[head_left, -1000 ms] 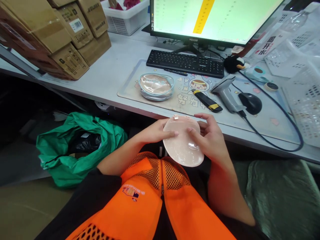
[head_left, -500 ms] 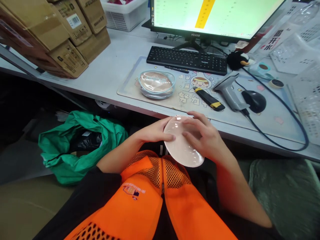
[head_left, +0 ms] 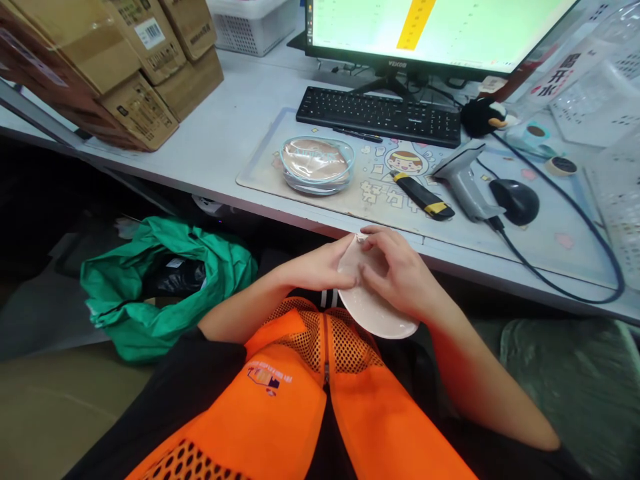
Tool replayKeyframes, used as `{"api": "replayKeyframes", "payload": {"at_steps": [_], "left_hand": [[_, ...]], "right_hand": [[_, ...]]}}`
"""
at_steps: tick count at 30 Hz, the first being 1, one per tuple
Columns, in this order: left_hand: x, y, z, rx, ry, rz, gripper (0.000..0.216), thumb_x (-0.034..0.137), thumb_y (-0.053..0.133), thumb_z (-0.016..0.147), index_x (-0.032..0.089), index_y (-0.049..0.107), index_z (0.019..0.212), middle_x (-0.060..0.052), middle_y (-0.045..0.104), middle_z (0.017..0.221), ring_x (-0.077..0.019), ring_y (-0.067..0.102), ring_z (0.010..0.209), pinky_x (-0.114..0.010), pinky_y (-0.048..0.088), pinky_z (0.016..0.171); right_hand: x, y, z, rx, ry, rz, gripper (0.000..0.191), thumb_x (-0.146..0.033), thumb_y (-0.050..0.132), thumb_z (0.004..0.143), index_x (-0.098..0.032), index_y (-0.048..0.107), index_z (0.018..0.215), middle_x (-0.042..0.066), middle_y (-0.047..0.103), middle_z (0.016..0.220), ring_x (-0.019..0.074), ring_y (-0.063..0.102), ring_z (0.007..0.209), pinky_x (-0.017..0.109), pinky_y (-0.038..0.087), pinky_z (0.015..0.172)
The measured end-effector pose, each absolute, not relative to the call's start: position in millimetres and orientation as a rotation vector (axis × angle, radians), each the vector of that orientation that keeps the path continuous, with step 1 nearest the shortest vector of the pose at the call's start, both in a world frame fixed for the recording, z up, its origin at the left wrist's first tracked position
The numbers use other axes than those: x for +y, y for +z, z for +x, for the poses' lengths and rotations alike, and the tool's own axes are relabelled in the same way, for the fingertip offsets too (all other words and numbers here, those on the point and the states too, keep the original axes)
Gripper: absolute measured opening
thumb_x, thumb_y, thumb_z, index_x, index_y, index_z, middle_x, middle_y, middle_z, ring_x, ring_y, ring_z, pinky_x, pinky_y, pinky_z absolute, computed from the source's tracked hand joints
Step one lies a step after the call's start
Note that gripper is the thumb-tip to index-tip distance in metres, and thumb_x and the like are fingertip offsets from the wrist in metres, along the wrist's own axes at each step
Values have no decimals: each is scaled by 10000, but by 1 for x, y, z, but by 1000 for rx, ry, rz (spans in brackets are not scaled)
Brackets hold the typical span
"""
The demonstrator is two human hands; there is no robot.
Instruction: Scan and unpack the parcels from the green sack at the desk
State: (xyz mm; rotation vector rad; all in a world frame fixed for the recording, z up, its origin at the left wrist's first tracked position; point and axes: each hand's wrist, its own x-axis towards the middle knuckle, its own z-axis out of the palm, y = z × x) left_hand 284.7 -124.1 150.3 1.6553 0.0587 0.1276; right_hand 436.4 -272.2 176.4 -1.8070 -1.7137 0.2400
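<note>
A glossy pale beige cup (head_left: 377,310), which looks like a silicone bra cup, is tilted in front of my vest, just below the desk edge. My left hand (head_left: 330,263) is closed on its left rim, with the thumb on the inner face and the fingers hidden behind. Across the upper right of the cup lies my right hand (head_left: 400,270), its thumb and bent fingers on the inner face. The right fingertips are close to a small clear clasp (head_left: 361,237) at the top rim. Beyond, on the desk mat, rests a clear pouch (head_left: 317,163) with similar beige cups inside.
On the desk are a yellow-and-black box cutter (head_left: 423,195), a grey barcode scanner (head_left: 467,183), a mouse (head_left: 515,200), a keyboard (head_left: 375,117) and a monitor (head_left: 435,27). Cardboard boxes (head_left: 115,73) are stacked left. An open green bag (head_left: 120,287) sits below the desk.
My right fingers have moved up and inward toward the clasp and now bend more. The cup has shifted slightly right in view.
</note>
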Motion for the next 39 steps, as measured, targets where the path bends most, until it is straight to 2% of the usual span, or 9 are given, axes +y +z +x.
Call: {"api": "replayKeyframes", "payload": {"at_steps": [4, 10, 13, 17, 20, 23, 28, 34, 39], "left_hand": [[-126, 150, 283, 10, 187, 1653, 769, 269, 761, 798, 198, 446, 1496, -122, 554, 1448, -332, 540, 1350, -442, 456, 1140], [-122, 146, 279, -70, 153, 1576, 873, 331, 843, 800, 239, 412, 1553, -124, 466, 1569, -341, 471, 1454, -452, 410, 1197], [-120, 146, 277, -47, 76, 1507, 873, 338, 872, 782, 259, 447, 1541, -117, 547, 1484, -342, 524, 1401, -456, 479, 1126], [-120, 145, 277, 0, -48, 1366, 891, 362, 896, 768, 297, 449, 1536, -98, 645, 1314, -297, 650, 1205, -407, 567, 954], [-119, 143, 279, -12, -21, 1356, 832, 378, 905, 750, 283, 522, 1483, -97, 650, 1316, -289, 658, 1185, -383, 569, 930], [-117, 144, 281, -43, 31, 1457, 727, 400, 869, 780, 224, 592, 1428, -115, 654, 1361, -320, 638, 1238, -408, 544, 996], [-116, 147, 281, -63, 101, 1617, 661, 439, 740, 880, 209, 565, 1474, -106, 655, 1413, -348, 588, 1333, -436, 477, 1109], [-119, 152, 282, -28, 81, 1723, 507, 376, 712, 857, 181, 627, 1316, -93, 707, 1257, -316, 664, 1114, -405, 535, 971], [-118, 148, 283, -72, 85, 1746, 573, 302, 682, 850, 171, 580, 1398, -93, 685, 1315, -315, 652, 1176, -391, 512, 1013]], "right_hand": [[-273, 177, 435, -1669, 290, -1744, 240, -153, 650, 833, -261, 479, 961, 124, 621, 1338, 304, 599, 1251, 479, 519, 1019], [-277, 177, 436, -1611, 327, -1639, 104, -209, 605, 958, -253, 529, 901, 126, 613, 1396, 288, 565, 1343, 497, 487, 1090], [-281, 173, 436, -1527, 344, -1613, 104, -223, 626, 959, -254, 549, 896, 111, 628, 1412, 295, 579, 1345, 509, 497, 1084], [-284, 166, 436, -1397, 385, -1572, 89, -266, 658, 956, -255, 578, 916, 99, 650, 1401, 301, 595, 1339, 525, 496, 1096], [-285, 162, 437, -1297, 441, -1553, 125, -314, 686, 952, -252, 585, 912, 97, 643, 1417, 298, 622, 1301, 530, 499, 1102], [-285, 163, 435, -1232, 483, -1530, 155, -330, 711, 941, -251, 586, 895, 89, 648, 1411, 286, 636, 1276, 512, 505, 1100], [-281, 171, 431, -1133, 526, -1461, 215, -349, 722, 928, -248, 547, 857, 89, 697, 1330, 270, 667, 1219, 460, 549, 1030], [-277, 173, 432, -1298, 385, -1611, 105, -275, 676, 945, -240, 605, 876, 88, 701, 1264, 277, 644, 1252, 443, 521, 1031], [-275, 171, 429, -1274, 361, -1645, 98, -258, 646, 964, -238, 582, 892, 77, 708, 1208, 241, 682, 1130, 370, 548, 894]]}}
